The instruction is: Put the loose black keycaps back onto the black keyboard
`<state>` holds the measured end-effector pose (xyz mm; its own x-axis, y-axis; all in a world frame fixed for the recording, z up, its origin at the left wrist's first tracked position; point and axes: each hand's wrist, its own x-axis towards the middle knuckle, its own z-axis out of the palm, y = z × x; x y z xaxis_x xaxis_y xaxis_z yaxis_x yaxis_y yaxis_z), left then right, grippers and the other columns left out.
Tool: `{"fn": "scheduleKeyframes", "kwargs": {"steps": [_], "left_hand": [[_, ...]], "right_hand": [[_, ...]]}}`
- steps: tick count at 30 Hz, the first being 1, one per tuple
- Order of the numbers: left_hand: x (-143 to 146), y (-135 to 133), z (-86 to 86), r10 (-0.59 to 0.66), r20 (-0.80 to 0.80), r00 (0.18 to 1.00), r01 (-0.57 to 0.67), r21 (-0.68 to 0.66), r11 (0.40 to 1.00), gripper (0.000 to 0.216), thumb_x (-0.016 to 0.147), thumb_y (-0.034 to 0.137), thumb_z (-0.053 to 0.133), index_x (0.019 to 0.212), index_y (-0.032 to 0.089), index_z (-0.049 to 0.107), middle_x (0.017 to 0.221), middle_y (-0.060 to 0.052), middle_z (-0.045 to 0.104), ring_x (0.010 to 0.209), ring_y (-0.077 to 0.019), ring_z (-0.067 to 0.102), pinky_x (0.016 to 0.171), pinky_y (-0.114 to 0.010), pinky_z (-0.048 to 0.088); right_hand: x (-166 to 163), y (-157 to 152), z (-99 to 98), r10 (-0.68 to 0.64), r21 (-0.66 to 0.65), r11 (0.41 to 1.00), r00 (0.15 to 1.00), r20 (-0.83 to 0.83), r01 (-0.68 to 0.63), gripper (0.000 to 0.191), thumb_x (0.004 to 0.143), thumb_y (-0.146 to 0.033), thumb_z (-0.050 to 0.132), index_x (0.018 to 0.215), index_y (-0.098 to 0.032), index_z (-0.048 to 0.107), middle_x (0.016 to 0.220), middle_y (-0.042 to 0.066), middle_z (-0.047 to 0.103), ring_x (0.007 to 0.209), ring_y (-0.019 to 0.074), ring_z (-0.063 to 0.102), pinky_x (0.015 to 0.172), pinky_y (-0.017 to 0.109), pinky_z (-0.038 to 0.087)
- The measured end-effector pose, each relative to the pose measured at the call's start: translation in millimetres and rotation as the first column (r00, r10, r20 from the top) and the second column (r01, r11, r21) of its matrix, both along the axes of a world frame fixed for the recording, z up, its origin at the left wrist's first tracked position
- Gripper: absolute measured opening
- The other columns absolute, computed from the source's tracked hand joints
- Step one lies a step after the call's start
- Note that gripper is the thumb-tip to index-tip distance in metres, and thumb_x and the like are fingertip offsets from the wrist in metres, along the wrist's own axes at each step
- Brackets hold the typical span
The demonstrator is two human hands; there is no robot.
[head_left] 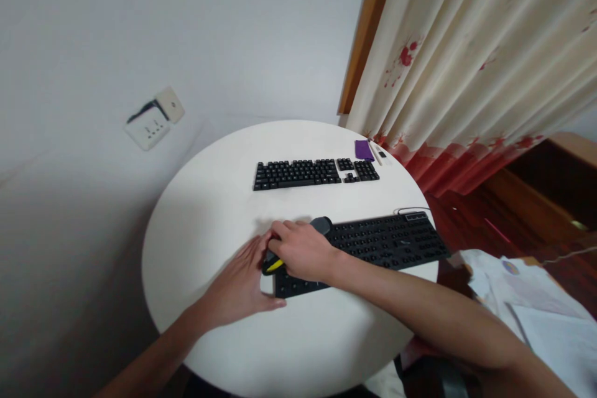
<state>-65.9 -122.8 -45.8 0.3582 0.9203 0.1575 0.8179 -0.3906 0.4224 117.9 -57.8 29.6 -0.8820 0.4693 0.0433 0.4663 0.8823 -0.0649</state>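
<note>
A black keyboard base (392, 241) without its keycaps lies slantwise across the near part of the round white table (200, 199). My right hand (305, 250) is closed over a dark grey and black handheld tool with a yellow part (276, 265), held at the base's left end. Its exact kind is hidden by my fingers. My left hand (237, 283) spans that same end, thumb at the near corner and fingers by the far side, partly behind the right hand. Farther back, black keycaps (298, 174) are set out in keyboard order.
At the table's back right lie a purple cloth (363, 150) and a slim white item (375, 153). A cable (413, 208) runs from the base's far edge. Curtains (420, 68) hang to the right; papers (550, 323) are piled at lower right. A wall socket (148, 129) is at left.
</note>
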Motion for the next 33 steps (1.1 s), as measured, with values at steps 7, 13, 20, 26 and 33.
{"fn": "scheduleKeyframes", "kwargs": {"steps": [7, 13, 20, 26, 33], "left_hand": [[-1, 0, 0.4, -0.004, 0.002, 1.0, 0.004, 0.001, 1.0, 0.122, 0.058, 0.043, 0.081, 0.153, 0.022, 0.006, 0.154, -0.016, 0.032, 0.14, -0.037, 0.033, 0.113, -0.05, 0.035], [-1, 2, 4.6, -0.004, -0.033, 0.999, 0.003, -0.027, 1.0, 0.118, 0.06, 0.044, 0.08, 0.152, 0.021, 0.01, 0.156, -0.016, 0.029, 0.141, -0.0349, 0.032, 0.115, -0.048, 0.033], [-2, 3, 0.4, 0.003, -0.07, 0.998, -0.004, -0.012, 1.0, 0.117, 0.061, 0.046, 0.079, 0.153, 0.02, 0.01, 0.156, -0.017, 0.028, 0.141, -0.0347, 0.032, 0.115, -0.049, 0.033], [-2, 4, 0.9, -0.007, -0.069, 0.998, 0.007, -0.01, 1.0, 0.116, 0.062, 0.043, 0.078, 0.153, 0.02, 0.009, 0.156, -0.016, 0.029, 0.141, -0.0352, 0.033, 0.115, -0.049, 0.033], [-3, 6, -0.4, -0.006, -0.067, 0.998, 0.005, -0.01, 1.0, 0.116, 0.062, 0.044, 0.078, 0.153, 0.02, 0.01, 0.155, -0.015, 0.03, 0.139, -0.0356, 0.035, 0.115, -0.049, 0.033]], "right_hand": [[27, 6, -3.2, -0.201, -0.053, 0.977, 0.976, 0.083, 0.206, 0.024, 0.08, -0.022, 0.058, 0.102, -0.016, 0.063, 0.107, 0.011, 0.055, 0.093, 0.0249, 0.057, 0.077, 0.037, 0.051], [99, 13, 0.3, -0.365, -0.056, 0.925, 0.919, 0.15, 0.376, 0.026, 0.074, -0.015, 0.055, 0.098, -0.017, 0.063, 0.106, 0.01, 0.056, 0.093, 0.0233, 0.059, 0.078, 0.033, 0.049], [213, 23, -4.4, -0.586, 0.029, 0.805, 0.787, 0.193, 0.592, 0.032, 0.069, -0.009, 0.053, 0.098, -0.018, 0.064, 0.106, 0.008, 0.057, 0.089, 0.0212, 0.061, 0.077, 0.029, 0.045], [291, 23, -14.2, -0.659, -0.022, 0.75, 0.749, 0.07, 0.661, 0.039, 0.07, -0.008, 0.051, 0.104, -0.021, 0.065, 0.109, 0.006, 0.057, 0.088, 0.0178, 0.061, 0.078, 0.025, 0.044], [333, 21, -26.6, -0.743, -0.052, 0.67, 0.668, -0.042, 0.741, 0.041, 0.074, -0.01, 0.051, 0.109, -0.024, 0.066, 0.106, 0.003, 0.059, 0.086, 0.0159, 0.061, 0.075, 0.024, 0.044]]}}
